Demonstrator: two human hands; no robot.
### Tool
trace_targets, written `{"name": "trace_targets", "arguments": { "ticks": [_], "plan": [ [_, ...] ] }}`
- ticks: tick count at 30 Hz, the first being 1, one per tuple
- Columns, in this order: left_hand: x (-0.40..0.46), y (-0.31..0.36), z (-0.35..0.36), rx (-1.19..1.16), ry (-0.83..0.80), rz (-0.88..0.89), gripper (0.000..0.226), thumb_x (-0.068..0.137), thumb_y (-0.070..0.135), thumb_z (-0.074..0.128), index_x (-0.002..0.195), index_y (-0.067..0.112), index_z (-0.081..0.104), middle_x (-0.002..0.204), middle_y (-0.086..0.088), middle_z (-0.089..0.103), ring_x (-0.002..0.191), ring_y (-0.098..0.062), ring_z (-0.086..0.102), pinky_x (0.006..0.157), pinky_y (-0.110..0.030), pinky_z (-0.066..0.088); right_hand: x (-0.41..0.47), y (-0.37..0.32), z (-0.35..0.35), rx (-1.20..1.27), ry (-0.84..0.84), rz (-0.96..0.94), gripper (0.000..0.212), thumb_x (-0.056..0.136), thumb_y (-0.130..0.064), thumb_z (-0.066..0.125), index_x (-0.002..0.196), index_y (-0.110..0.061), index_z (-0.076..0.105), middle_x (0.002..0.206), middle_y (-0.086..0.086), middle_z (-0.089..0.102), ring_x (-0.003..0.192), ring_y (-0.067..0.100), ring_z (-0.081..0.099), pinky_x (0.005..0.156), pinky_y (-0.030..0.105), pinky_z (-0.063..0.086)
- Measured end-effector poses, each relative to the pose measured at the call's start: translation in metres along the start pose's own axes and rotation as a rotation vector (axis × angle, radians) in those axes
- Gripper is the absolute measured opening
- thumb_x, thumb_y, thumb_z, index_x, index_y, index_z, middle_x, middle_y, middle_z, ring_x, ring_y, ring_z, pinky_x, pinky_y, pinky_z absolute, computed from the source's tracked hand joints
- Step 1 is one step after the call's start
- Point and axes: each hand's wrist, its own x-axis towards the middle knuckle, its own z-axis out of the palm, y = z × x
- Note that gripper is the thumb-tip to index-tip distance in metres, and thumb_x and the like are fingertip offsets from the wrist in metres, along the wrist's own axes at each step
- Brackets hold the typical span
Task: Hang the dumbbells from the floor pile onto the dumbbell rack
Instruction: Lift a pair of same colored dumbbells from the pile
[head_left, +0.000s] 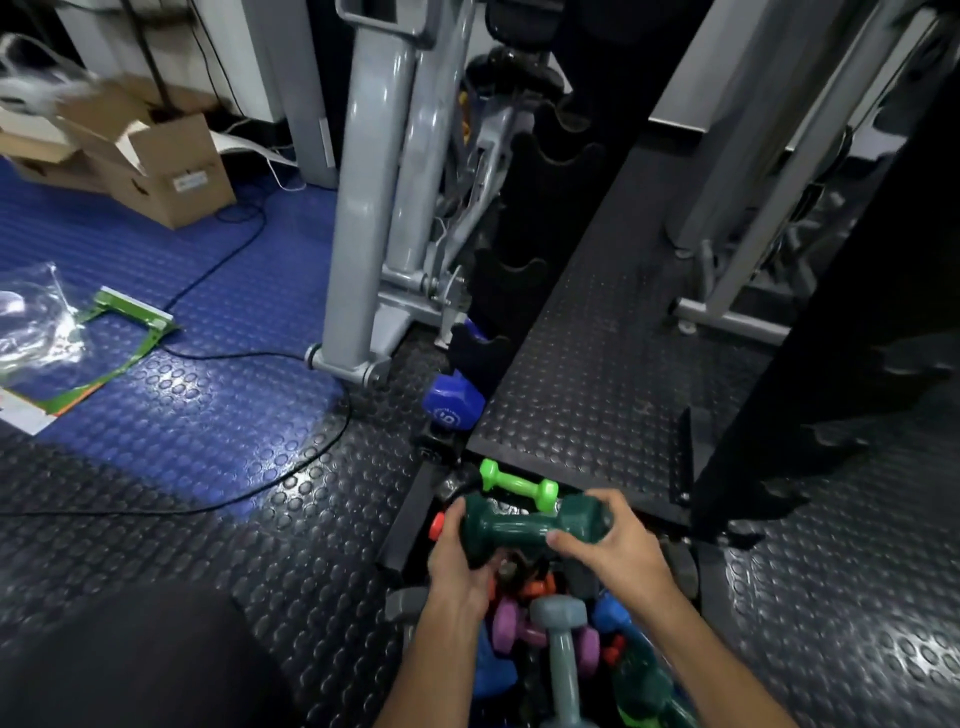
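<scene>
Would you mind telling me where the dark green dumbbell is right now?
The dark green dumbbell is low centre in the head view, held by the left hand and right hand, above the floor pile.

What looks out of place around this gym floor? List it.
Dumbbells lie jumbled in a floor pile instead of on the black rack, whose cradles look mostly empty. Both hands, left hand and right hand, hold a dark green dumbbell. Loose cardboard boxes and plastic packaging clutter the blue floor.

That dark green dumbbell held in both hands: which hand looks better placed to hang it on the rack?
Probably the left hand: the black rack rises ahead, slightly left of the dark green dumbbell.
</scene>
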Motion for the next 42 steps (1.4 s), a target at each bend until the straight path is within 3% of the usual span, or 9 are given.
{"name": "trace_targets", "arguments": {
  "ticks": [7,12,17,22,28,31,36,40,42],
  "plan": [
    [-0.012,0.056,0.017,0.014,0.009,0.259,0.059,0.078,0.042,0.085,0.114,-0.003,0.069,0.103,-0.023,0.077,0.088,-0.038,0.076,0.072,-0.045,0.062,0.004,-0.020,0.013,0.341,-0.241,0.014,0.084,0.054,-0.036,0.100,0.124,-0.011,0.062,0.098,0.001,0.081,0.088,0.018,0.079,0.085,0.036,0.061],
    [-0.030,0.104,0.043,-0.078,-0.161,0.378,0.077,0.093,0.062,0.056,0.143,0.003,0.053,0.140,-0.022,0.059,0.131,-0.036,0.057,0.116,-0.049,0.040,0.009,-0.063,0.037,0.661,-0.189,-0.052,0.064,0.064,-0.032,0.096,0.114,-0.005,0.067,0.103,0.016,0.079,0.093,0.033,0.078,0.087,0.051,0.062],
    [-0.040,0.131,0.064,-0.010,-0.292,0.331,0.076,0.100,0.063,0.040,0.141,0.001,0.051,0.137,-0.022,0.063,0.128,-0.033,0.060,0.112,-0.046,0.043,0.012,-0.101,0.054,0.946,-0.240,0.006,0.049,0.080,-0.020,0.080,0.120,0.005,0.066,0.109,0.027,0.075,0.101,0.043,0.073,0.077,0.047,0.063],
    [-0.041,0.157,0.076,0.158,-0.277,0.380,0.074,0.100,0.064,0.039,0.135,0.002,0.058,0.125,-0.016,0.071,0.117,-0.031,0.067,0.097,-0.043,0.052,0.015,-0.115,0.057,0.904,-0.260,-0.043,0.047,0.081,-0.026,0.081,0.121,-0.004,0.068,0.109,0.021,0.077,0.108,0.047,0.070,0.095,0.056,0.058],
    [-0.044,0.188,0.105,0.165,-0.329,0.440,0.071,0.102,0.060,0.040,0.135,-0.001,0.055,0.128,-0.019,0.067,0.119,-0.032,0.065,0.096,-0.041,0.053,0.029,-0.152,0.048,0.745,-0.184,-0.183,0.042,0.078,-0.033,0.087,0.112,-0.012,0.072,0.096,0.001,0.081,0.091,0.017,0.078,0.081,0.027,0.058],
    [-0.041,0.212,0.131,0.237,-0.350,0.463,0.083,0.099,0.067,0.036,0.137,-0.004,0.053,0.131,-0.022,0.064,0.123,-0.035,0.062,0.108,-0.047,0.047,0.044,-0.178,0.056,0.712,-0.099,-0.200,0.050,0.069,-0.039,0.093,0.108,-0.014,0.072,0.095,0.001,0.081,0.090,0.018,0.078,0.088,0.039,0.061],
    [-0.012,0.251,0.163,0.444,-0.398,0.441,0.105,0.091,0.082,0.033,0.145,-0.007,0.046,0.133,-0.024,0.063,0.122,-0.034,0.062,0.108,-0.046,0.047,0.059,-0.213,0.067,0.802,-0.044,-0.137,0.032,0.079,-0.038,0.088,0.095,-0.013,0.078,0.087,0.005,0.081,0.088,0.023,0.079,0.092,0.048,0.061],
    [-0.006,0.262,0.187,0.679,-0.393,0.461,0.109,0.090,0.085,0.023,0.138,-0.008,0.051,0.113,-0.015,0.068,0.105,-0.023,0.065,0.082,-0.034,0.049,0.071,-0.230,0.072,0.857,0.024,-0.008,0.040,0.077,-0.051,0.086,0.083,-0.013,0.075,0.088,0.010,0.080,0.084,0.029,0.077,0.083,0.042,0.061],
    [-0.005,0.260,0.197,0.791,-0.381,0.459,0.109,0.090,0.085,0.017,0.140,-0.006,0.051,0.116,-0.012,0.066,0.109,-0.022,0.062,0.089,-0.034,0.049,0.077,-0.232,0.075,0.907,0.046,0.045,0.042,0.079,-0.053,0.084,0.087,-0.014,0.071,0.091,0.008,0.078,0.084,0.023,0.077,0.081,0.037,0.062]
  ]
}}
